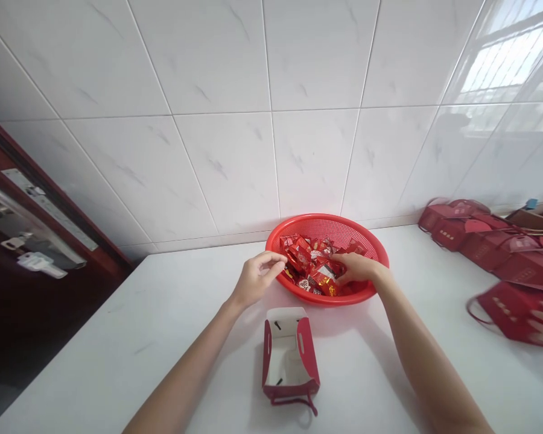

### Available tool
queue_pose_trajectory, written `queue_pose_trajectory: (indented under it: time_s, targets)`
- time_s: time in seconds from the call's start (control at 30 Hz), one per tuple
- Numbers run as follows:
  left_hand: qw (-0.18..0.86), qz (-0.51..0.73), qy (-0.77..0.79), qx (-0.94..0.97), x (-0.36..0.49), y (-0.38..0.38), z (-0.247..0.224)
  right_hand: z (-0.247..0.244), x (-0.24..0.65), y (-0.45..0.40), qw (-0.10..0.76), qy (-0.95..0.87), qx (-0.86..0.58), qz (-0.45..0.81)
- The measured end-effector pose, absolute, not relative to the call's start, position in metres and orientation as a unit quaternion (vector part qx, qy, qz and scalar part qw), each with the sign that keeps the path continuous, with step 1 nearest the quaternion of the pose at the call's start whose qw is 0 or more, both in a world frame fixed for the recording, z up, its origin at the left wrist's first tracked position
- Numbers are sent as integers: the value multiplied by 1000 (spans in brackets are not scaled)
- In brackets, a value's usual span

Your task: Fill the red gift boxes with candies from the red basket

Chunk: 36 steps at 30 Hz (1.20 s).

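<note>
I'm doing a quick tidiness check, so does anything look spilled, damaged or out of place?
Nothing stands out: the red packets lie inside the basket, I see none spilled on the counter, and the open box stands upright with no visible damage.

One basket [330, 226], over ten packets [301, 259] inside, at the counter's [163, 337] back edge; one open box [284, 355] frontward; at least four closed boxes [522, 265] rightward.

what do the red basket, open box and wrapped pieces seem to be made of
Red basket: probably plastic, slightly shiny, with a mesh of small holes.
Open box: likely matte card, with thin folded panels, red outside, white inside.
Wrapped pieces: apparently glossy film or foil, crinkled and glinting; contents hidden.
</note>
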<state>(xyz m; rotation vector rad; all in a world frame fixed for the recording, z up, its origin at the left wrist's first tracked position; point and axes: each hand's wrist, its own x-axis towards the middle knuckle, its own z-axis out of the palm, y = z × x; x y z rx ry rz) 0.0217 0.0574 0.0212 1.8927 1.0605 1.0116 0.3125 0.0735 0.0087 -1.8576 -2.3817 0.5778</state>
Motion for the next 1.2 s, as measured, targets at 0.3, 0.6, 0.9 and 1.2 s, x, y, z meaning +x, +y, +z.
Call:
queue_pose_trajectory:
  time_s: [0.3, 0.6, 0.9, 1.2]
  targets:
    - [394, 195, 331, 835, 80, 111, 27, 22, 303, 66, 94, -794, -550, 241]
    - [355, 183, 368, 840, 99, 123, 16, 22, 303, 68, 281, -758, -531, 253]
    - [318, 328, 486, 745, 95, 124, 13, 17, 306, 72, 389, -661, -595, 239]
    - [447, 384, 484, 647, 91, 127, 10, 18, 309, 72, 393, -627, -626, 247]
